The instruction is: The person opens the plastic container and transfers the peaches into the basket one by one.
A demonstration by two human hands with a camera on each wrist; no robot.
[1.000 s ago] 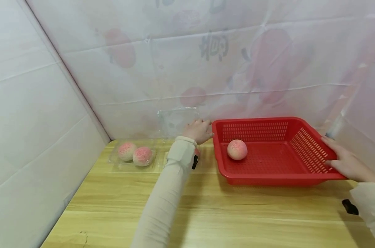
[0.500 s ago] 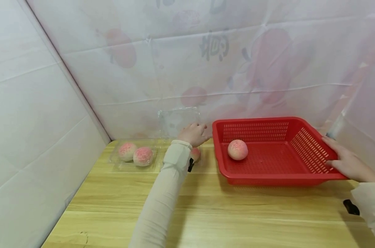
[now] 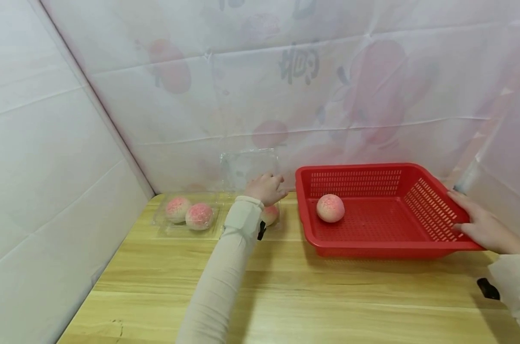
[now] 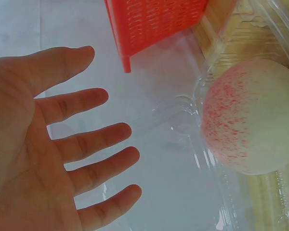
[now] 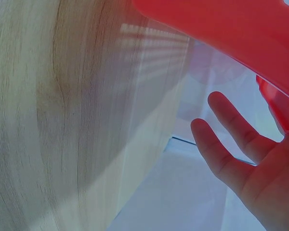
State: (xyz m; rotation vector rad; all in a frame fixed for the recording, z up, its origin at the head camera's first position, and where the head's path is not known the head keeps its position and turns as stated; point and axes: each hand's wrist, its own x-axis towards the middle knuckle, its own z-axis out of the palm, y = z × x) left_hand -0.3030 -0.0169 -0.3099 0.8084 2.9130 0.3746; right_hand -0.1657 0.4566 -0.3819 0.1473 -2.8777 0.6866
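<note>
My left hand (image 3: 266, 189) hovers above an opened clear plastic clamshell box (image 3: 278, 224), whose lid (image 3: 244, 167) stands up at the back. Its fingers are spread and hold nothing, as the left wrist view (image 4: 62, 144) confirms. A round pink-and-white peach bun (image 4: 253, 118) sits in that box, partly hidden by my wrist in the head view. My right hand (image 3: 485, 227) holds the right rim of a red perforated plastic basket (image 3: 380, 246), thumb inside; two of its fingers extend free below the rim in the right wrist view. Another peach bun (image 3: 330, 208) lies in the basket's left part.
Left of the opened box, a second clear box (image 3: 161, 222) contains two peach buns (image 3: 199, 216). Everything stands on a wooden table (image 3: 329, 301). Printed white cloth (image 3: 243, 95) hangs behind it, and a plain white cloth wall (image 3: 40, 167) bounds the left.
My left hand has drifted slightly left and nearer, away from the basket's left edge, uncovering more of the bun in the opened box. My right hand and the basket stay in place.
</note>
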